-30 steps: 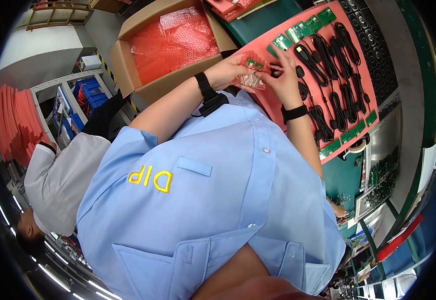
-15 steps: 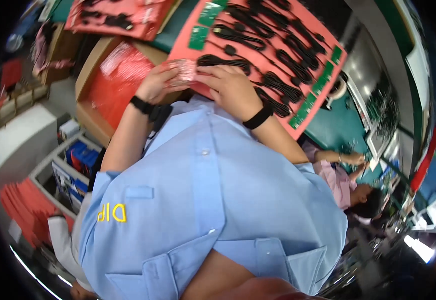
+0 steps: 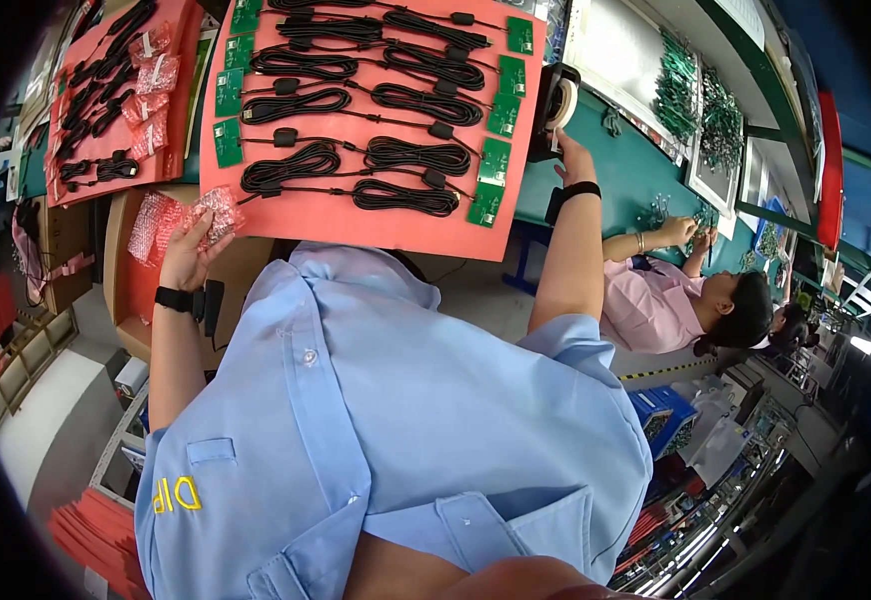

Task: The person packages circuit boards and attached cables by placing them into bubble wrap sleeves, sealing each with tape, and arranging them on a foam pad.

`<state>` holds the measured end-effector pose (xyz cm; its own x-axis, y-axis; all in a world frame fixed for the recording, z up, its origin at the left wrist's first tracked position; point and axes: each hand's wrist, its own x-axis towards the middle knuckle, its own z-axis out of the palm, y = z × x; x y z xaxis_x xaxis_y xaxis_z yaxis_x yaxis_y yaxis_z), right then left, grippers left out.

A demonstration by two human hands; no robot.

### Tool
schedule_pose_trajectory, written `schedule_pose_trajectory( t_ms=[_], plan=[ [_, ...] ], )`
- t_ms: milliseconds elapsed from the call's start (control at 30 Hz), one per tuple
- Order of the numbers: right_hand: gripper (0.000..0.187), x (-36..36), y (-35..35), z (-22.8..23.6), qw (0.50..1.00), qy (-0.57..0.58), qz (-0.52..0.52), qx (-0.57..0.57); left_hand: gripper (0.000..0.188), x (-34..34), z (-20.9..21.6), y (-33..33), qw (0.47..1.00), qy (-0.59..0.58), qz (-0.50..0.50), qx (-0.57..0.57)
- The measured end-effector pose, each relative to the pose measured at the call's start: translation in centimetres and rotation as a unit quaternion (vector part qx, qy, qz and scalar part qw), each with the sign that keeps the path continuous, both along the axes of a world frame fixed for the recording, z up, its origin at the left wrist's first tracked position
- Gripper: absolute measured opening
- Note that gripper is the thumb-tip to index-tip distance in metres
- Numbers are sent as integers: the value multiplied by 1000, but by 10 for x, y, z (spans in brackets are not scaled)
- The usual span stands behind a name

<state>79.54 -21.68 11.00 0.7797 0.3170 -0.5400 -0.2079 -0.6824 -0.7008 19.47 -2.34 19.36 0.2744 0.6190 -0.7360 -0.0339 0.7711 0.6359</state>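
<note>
My left hand [image 3: 188,252] is closed on a crinkled pink bubble-wrap pouch [image 3: 220,212] at the near left corner of the pink foam sheet [image 3: 386,228]. What is inside the pouch cannot be made out. My right hand [image 3: 578,168] reaches past the sheet's right edge to a black tape dispenser [image 3: 540,140] with a pale tape roll [image 3: 562,102]. Its fingertips are at the roll, and the thumb stands apart from them. Rows of coiled black cables [image 3: 411,152] lie on the sheet, joined to small green circuit boards [image 3: 496,160] along both sides.
At the left, another pink sheet [image 3: 171,130] carries black cables and several bubble-wrapped pieces. Below it stands a cardboard box [image 3: 121,290] with pink wrap. A co-worker in pink [image 3: 656,305] handles small parts at the green bench [image 3: 596,135] on the right.
My hands have parted. The left moved left with the bubble-wrap pouch; the right let go of it and reached right to the tape dispenser. The view has shifted, showing more of the sheet.
</note>
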Motion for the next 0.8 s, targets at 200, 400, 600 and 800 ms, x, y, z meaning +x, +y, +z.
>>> schedule_pose_trajectory(
  t_ms=[200, 400, 600, 800],
  plan=[
    [31, -16, -41, -18, 963, 116, -87, 227, 22, -5, 0, -5, 1000, -3, 11, 11],
    [26, -32, -67, -59, 954, -240, 180, -4, 23, -6, -6, 0, 999, -32, 13, -1],
    [18, -79, -46, 14, 919, -307, 0, 246, 25, -5, -1, -4, 997, 48, -23, 48],
    [23, -296, 56, 130, 897, 47, 285, 334, 26, 16, 15, -9, 997, 17, 20, 66]
  ],
)
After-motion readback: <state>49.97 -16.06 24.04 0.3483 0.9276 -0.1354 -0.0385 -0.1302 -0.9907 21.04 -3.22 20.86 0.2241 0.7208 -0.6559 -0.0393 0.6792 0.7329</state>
